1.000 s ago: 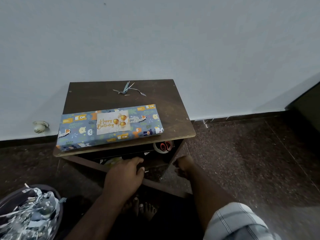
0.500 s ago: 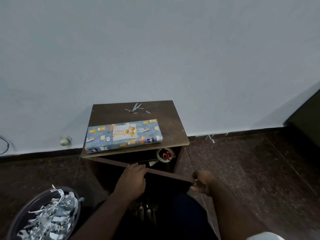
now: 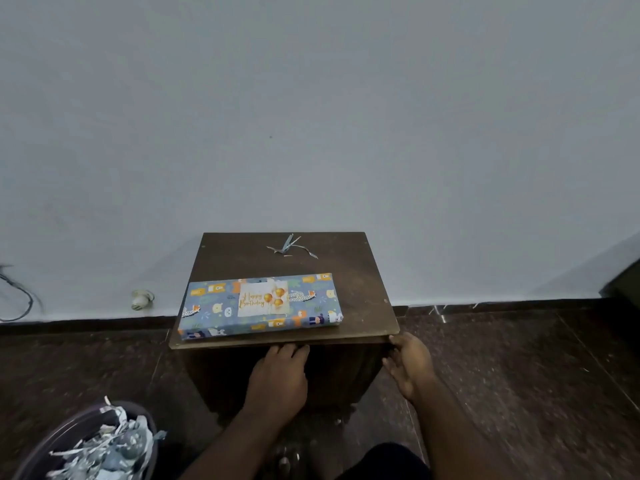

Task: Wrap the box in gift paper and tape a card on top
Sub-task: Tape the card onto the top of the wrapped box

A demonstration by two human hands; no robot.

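Observation:
The box (image 3: 221,317), wrapped in blue animal-print gift paper, lies flat on the dark wooden cabinet (image 3: 360,289) near its front edge. A white "Happy Birthday" card (image 3: 262,301) with gold balloons sits on the middle of its top. My left hand (image 3: 278,375) presses flat, fingers straight, against the cabinet's front panel just under the top edge. My right hand (image 3: 408,362) rests open against the cabinet's front right corner. Neither hand touches the box.
A few paper scraps (image 3: 291,245) lie at the back of the cabinet top. A bin (image 3: 90,448) full of paper trimmings stands on the dark floor at lower left. A pale wall rises behind; a cable (image 3: 17,299) hangs at far left.
The cabinet's front panel has swung up and now stands shut, hiding the tape roll inside. Both hands rose with it. The view has pulled back and up.

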